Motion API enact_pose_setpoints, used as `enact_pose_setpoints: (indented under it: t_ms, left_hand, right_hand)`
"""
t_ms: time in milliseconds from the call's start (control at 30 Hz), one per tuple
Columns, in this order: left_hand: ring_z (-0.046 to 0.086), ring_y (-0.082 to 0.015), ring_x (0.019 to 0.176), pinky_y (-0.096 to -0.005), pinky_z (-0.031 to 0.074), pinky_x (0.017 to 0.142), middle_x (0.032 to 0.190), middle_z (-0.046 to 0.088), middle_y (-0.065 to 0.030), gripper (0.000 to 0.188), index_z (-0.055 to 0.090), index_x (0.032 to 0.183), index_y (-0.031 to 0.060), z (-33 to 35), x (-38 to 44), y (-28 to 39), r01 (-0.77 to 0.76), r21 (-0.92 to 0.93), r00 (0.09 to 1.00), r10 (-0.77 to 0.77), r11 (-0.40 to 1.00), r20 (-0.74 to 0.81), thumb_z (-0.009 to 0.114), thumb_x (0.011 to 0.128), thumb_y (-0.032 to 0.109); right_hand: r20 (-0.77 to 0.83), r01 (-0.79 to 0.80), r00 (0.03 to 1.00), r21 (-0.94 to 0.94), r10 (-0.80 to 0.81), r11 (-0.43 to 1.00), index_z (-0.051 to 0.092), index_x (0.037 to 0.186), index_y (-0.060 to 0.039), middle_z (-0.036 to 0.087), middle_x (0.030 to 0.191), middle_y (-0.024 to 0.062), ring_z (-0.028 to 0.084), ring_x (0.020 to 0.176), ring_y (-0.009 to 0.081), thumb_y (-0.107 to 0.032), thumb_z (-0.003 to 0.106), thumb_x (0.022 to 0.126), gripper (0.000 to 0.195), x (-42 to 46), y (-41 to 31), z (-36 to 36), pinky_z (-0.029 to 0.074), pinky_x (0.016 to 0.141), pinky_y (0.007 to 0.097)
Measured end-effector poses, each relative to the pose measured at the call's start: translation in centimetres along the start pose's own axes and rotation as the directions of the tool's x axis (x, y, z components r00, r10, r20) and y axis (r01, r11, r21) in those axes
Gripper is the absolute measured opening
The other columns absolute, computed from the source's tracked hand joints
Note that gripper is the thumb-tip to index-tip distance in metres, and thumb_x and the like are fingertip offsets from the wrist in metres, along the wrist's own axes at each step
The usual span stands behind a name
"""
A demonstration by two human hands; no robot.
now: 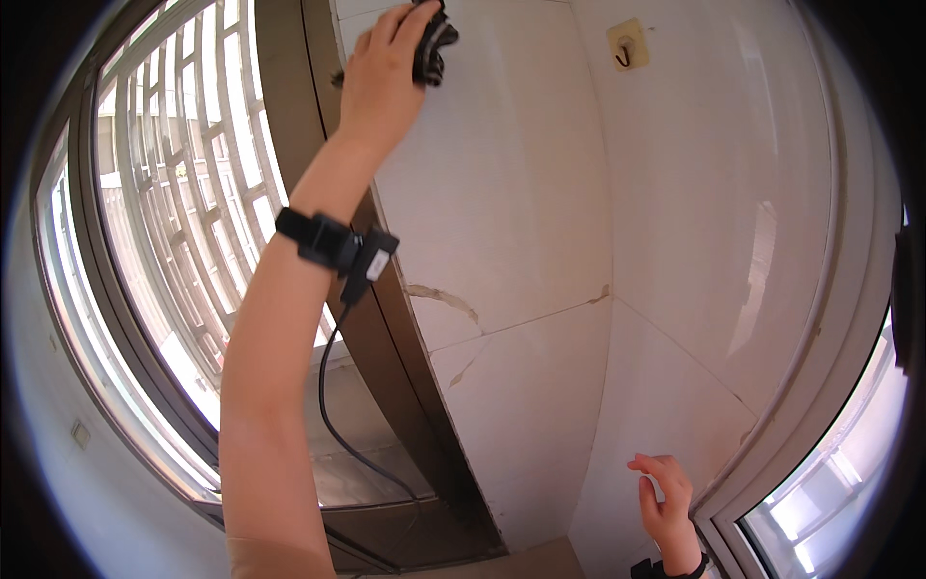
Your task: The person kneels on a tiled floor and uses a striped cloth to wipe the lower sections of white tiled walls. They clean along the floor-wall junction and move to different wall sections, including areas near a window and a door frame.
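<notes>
My left hand [387, 79] is raised high along the dark metal window frame [391, 347]. Its fingers press a crumpled dark cloth [434, 51] against the white tiled wall [499, 159], close to the frame's edge. A black strap with a small device [340, 246] circles my left wrist, and a cable hangs from it. Lower right, my right hand [664, 492] is held in front of the tiles with its fingers loosely curled and apart, holding nothing. It also wears a black wrist strap [669, 568].
A barred window [195, 188] fills the left side. An adhesive hook [626, 47] sticks to the wall at upper right. Cracked, patched tile [448, 300] shows mid-wall. At right stands a white window frame [788, 412]; a wall switch [80, 433] is far left.
</notes>
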State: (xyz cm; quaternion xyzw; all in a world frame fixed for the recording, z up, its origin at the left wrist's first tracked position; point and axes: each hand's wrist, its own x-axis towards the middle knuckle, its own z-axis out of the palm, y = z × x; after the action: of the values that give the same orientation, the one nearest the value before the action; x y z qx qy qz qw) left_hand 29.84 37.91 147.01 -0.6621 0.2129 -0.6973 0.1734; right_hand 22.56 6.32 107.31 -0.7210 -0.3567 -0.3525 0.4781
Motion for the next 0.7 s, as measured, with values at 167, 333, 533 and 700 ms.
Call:
enact_pose_setpoints:
  t_ms: [167,333,533,700]
  left_hand:
    - [0.036,-0.0402,0.122,-0.0507,0.034,0.1,0.133,0.036,-0.0216,0.075,0.027,0.139,0.0027,3.3,1.4,0.3,-0.005,0.213,1.0,0.006,0.977,-0.008,0.064,0.073,0.002]
    - [0.024,-0.0403,0.132,-0.0591,0.03,0.101,0.141,0.031,-0.0155,0.072,0.036,0.138,0.0108,7.1,-4.1,4.5,-0.162,0.129,0.982,0.147,0.978,0.121,0.065,0.073,0.019]
    - [0.033,-0.0339,0.131,-0.0446,0.043,0.097,0.134,0.044,-0.0095,0.056,0.053,0.125,0.0125,8.6,-9.4,9.5,-0.574,-0.106,0.751,0.574,0.812,0.327,0.063,0.07,0.01]
    - [0.032,-0.0333,0.13,-0.0429,0.046,0.094,0.134,0.044,-0.0064,0.05,0.054,0.124,0.013,7.3,-2.3,4.6,-0.276,0.198,0.938,0.219,0.94,0.268,0.055,0.075,0.0]
  right_hand:
    - [-0.006,0.063,0.998,-0.031,-0.063,0.998,0.062,0.1,-0.0021,0.065,0.085,0.0085,0.061,0.075,0.0258,0.012,0.055,0.068,0.035,0.0,0.5,0.6,0.049,0.065,0.0337]
    - [0.025,0.029,0.999,-0.008,-0.029,1.0,0.06,0.101,-0.0019,0.066,0.087,0.0105,0.061,0.077,0.0276,0.012,0.053,0.071,0.034,-0.2,0.6,0.7,0.048,0.069,0.0348]
    - [-0.023,-0.002,1.0,-0.029,0.001,1.0,0.06,0.101,-0.0017,0.066,0.085,0.0098,0.061,0.075,0.0273,0.012,0.053,0.07,0.036,-0.7,1.0,-0.2,0.048,0.067,0.0342]
    - [-0.052,-0.031,0.998,-0.003,0.031,1.0,0.059,0.103,-0.0009,0.067,0.084,0.0107,0.061,0.076,0.0275,0.013,0.05,0.07,0.038,-1.3,1.1,-0.8,0.048,0.069,0.035]
